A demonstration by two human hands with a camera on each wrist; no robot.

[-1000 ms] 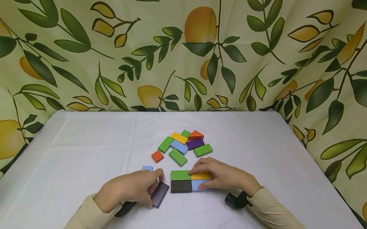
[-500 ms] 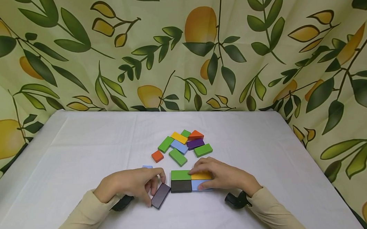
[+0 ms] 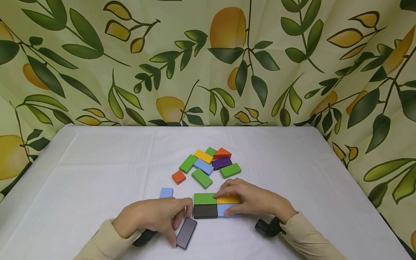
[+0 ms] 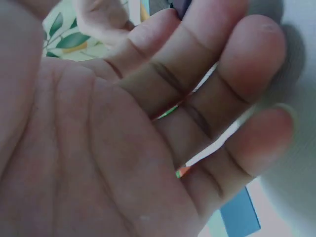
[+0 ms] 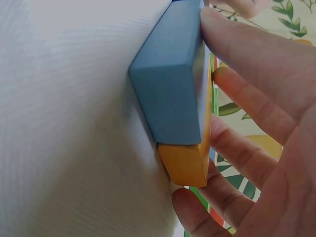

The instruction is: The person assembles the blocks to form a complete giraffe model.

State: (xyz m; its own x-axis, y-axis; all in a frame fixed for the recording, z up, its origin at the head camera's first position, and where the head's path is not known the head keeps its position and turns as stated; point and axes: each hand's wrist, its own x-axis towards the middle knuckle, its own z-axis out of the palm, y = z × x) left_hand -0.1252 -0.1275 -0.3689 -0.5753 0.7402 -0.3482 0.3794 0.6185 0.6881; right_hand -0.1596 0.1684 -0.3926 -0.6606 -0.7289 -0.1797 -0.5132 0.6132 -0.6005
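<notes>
My left hand (image 3: 156, 215) pinches a dark purple-grey rectangular block (image 3: 186, 233) by its ends, between thumb and fingers. The block lies slanted, just below a two-by-two group of blocks. In that group are a green block (image 3: 205, 199), a black block (image 3: 205, 211), a yellow block (image 3: 229, 199) and a light blue block (image 3: 223, 211). My right hand (image 3: 254, 198) rests on the group's right side, its thumb on the blue block (image 5: 165, 98) and other fingers about the yellow block (image 5: 183, 165). In the left wrist view, the palm and fingers hide most of the dark block.
A small light blue block (image 3: 166, 192) lies beyond my left hand. Farther back are loose blocks: an orange-red cube (image 3: 178, 177), a purple block (image 3: 222, 163), an orange triangle (image 3: 222, 153) and several others. The white-covered table (image 3: 107, 162) ends at a patterned curtain (image 3: 190, 60).
My left hand has shifted toward me and slightly right with the dark block, uncovering more of the small blue block. The right hand and the group stay in place.
</notes>
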